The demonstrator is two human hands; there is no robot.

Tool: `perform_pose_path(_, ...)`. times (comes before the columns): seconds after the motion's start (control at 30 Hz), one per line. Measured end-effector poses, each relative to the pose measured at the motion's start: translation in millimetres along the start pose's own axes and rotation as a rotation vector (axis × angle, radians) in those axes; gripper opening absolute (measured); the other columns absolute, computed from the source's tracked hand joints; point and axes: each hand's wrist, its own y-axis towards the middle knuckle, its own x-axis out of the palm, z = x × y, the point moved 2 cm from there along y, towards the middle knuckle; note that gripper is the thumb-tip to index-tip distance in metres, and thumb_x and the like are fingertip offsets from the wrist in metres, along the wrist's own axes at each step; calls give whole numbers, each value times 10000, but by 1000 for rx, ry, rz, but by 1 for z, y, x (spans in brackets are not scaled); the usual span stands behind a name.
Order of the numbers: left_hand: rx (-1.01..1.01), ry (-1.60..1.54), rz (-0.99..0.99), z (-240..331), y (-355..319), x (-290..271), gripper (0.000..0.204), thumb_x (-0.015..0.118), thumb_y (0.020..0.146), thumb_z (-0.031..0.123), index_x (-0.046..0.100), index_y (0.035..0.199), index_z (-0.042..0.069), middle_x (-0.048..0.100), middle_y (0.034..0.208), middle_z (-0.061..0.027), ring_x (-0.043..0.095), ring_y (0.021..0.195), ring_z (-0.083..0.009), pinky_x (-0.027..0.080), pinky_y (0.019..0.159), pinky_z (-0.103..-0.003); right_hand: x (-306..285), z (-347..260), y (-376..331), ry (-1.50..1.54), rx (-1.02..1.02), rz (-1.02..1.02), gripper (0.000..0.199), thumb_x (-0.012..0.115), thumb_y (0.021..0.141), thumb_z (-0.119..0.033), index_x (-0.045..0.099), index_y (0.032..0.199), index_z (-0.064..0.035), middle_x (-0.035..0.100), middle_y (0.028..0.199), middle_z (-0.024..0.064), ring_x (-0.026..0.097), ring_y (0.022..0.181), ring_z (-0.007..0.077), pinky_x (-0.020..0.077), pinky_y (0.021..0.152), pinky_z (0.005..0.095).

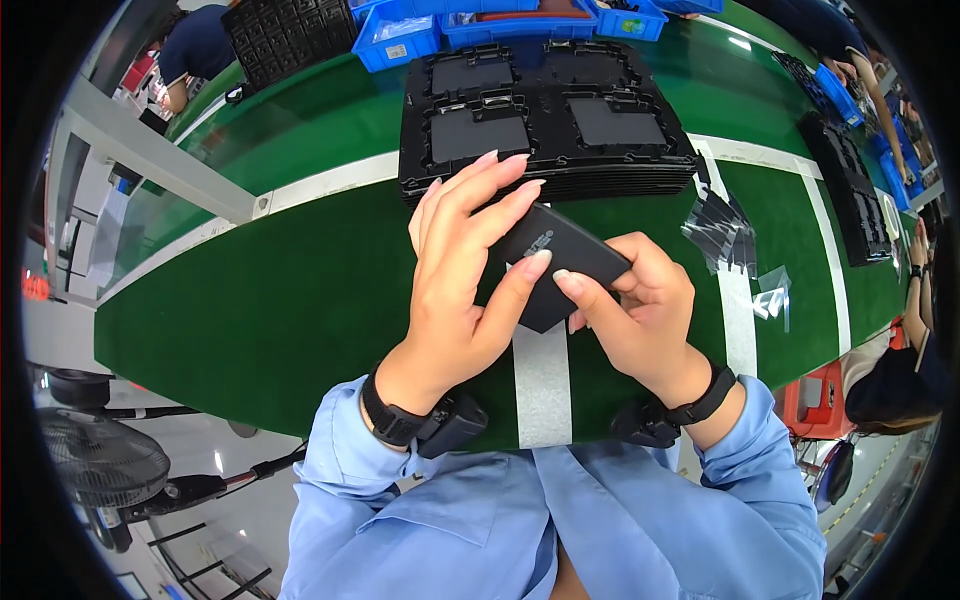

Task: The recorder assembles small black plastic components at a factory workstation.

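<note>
Both hands meet at centre frame over the green belt [300, 300], working on a small flat black case [560, 262]. Left hand [462, 270] lies over the case's left half, fingers spread flat across the top, thumb pressing on the near edge. Right hand [640, 315] is clamped on the case's lower right corner, thumb on top, fingers curled under. So the case is held in the air btwn both hands, just above the belt's white stripe [542, 385], not resting on it.

Upper centre: a stack of black trays [545, 170] w/ dark panels in the pockets, blue bins [400, 45] behind. Clear film scraps [722, 232] lie right of the hands on the belt. Other workers' arms show at upper left & far right edge.

To do this well, I'd say: keep the right-hand pinch firm so the case doesn't twist, press evenly w/ the left thumb along the edge rather than at one spot, and keep fingertips off any glossy face to avoid smudges.
</note>
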Motion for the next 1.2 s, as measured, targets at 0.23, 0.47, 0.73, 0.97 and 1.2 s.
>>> perform_pose_path(0.23, 100, 145, 74, 3, -2, 7, 384, 677, 821, 207, 545, 1145, 51, 538, 1301, -127, 437, 1265, -337, 196, 1062, -515, 1, -2, -3, -166, -166, 46, 172, 716, 821, -75, 568, 844, 8, 655, 626, 63, 625, 528, 66, 445, 456, 192)
perform_pose_path(0.47, 86, 315, 9, 0, -4, 0, 414, 594, 873, 384, 552, 1087, 32, 506, 1327, -163, 421, 1265, -355, 201, 1046, -500, -16, -9, 9, 214, 173, 205, 169, 666, 863, -48, 529, 906, 41, 664, 727, 111, 601, 519, 85, 463, 435, 196)
perform_pose_path(0.73, -59, -316, -190, -11, 0, 2, 735, 529, 885, 431, 322, 1432, -15, 346, 1466, -198, 313, 1361, -344, 186, 1110, -425, -16, 2, 16, 530, 436, -37, 180, 658, 876, -90, 553, 969, 23, 658, 720, 95, 565, 459, 94, 421, 406, 194)
perform_pose_path(0.97, 26, 93, -308, -2, 7, -8, 914, 608, 754, 641, 401, 1408, 38, 371, 1471, -142, 315, 1362, -332, 121, 1083, -542, -8, -4, 10, 353, 412, -57, 181, 665, 874, -90, 554, 960, 25, 652, 696, 78, 562, 463, 78, 419, 404, 183)
perform_pose_path(1.2, 26, 664, -297, 14, 12, -5, 1022, 441, 596, 895, 549, 1331, 192, 307, 1495, -190, 249, 1378, -397, 69, 1043, -648, -8, -2, 9, 318, 394, 13, 187, 657, 883, -93, 547, 968, 34, 652, 704, 75, 561, 484, 66, 431, 423, 181)
